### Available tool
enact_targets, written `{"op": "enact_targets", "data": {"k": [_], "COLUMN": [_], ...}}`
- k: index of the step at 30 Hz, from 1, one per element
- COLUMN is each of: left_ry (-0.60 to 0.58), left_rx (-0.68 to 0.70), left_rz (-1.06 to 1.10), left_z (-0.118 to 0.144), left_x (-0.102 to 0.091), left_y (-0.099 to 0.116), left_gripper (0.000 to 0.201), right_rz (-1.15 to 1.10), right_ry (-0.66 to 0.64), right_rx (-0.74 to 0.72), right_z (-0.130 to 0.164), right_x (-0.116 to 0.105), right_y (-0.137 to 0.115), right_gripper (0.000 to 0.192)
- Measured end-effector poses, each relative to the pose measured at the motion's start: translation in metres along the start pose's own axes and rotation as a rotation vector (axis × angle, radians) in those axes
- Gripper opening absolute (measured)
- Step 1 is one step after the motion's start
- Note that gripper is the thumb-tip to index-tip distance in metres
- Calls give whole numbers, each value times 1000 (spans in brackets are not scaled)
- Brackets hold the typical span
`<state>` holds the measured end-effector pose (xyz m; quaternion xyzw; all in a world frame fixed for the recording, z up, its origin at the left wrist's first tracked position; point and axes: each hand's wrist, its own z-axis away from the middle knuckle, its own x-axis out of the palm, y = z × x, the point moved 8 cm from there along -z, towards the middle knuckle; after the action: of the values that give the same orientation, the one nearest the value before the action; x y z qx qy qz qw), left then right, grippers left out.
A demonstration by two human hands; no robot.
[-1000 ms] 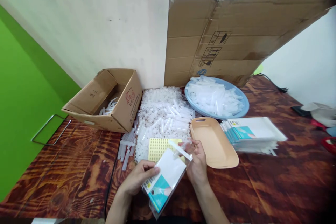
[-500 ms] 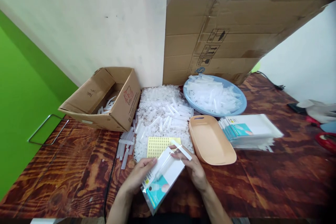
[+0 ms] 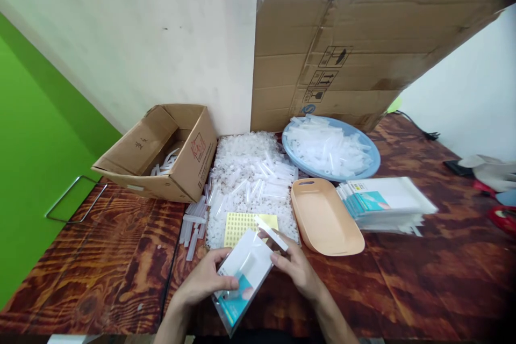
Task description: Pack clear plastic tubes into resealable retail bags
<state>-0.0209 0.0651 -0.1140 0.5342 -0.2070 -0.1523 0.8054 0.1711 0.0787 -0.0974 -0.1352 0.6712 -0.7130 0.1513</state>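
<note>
Hands at near table edge: left hand (image 3: 203,281) pinches lower side of clear packet (image 3: 244,274) with white-and-teal card inside; right hand (image 3: 296,267) closed on its upper corner, apparently at open flap. Just beyond, yellow dotted sheet (image 3: 242,221), heap of clear plastic tubes (image 3: 252,174). Right, tan tray (image 3: 326,219), stack of packets (image 3: 387,201). Farther back, blue dish (image 3: 373,158), cardboard box (image 3: 161,153), cardboard sheet (image 3: 363,54) against wall.
</note>
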Motion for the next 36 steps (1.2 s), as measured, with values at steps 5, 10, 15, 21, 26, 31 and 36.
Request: {"op": "enact_targets", "data": {"k": [5, 10, 15, 21, 26, 31, 36], "left_ry": [66, 20, -46, 358, 560, 600, 539], "left_rx": [4, -53, 41, 388, 483, 468, 542], "left_rz": [8, -189, -653, -876, -1011, -1058, -1039], "left_z": [1, 13, 25, 4, -58, -116, -101], "left_x": [-4, -6, -3, -34, -49, -51, -42], "left_y": [-3, -8, 9, 83, 116, 110, 115], "left_gripper": [67, 64, 78, 28, 13, 11, 9], "right_rz": [151, 321, 862, 1016, 939, 725, 369], "right_ry": [-35, -135, 203, 228, 274, 379, 498], "right_rx": [-77, -75, -38, 10, -38, -112, -173], "right_z": [-2, -13, -55, -94, -101, -93, -80], "right_x": [5, -9, -40, -29, -32, -44, -51], "right_y": [-12, -26, -31, -13, -10, -24, -37], "right_gripper": [43, 49, 33, 17, 21, 21, 17]}}
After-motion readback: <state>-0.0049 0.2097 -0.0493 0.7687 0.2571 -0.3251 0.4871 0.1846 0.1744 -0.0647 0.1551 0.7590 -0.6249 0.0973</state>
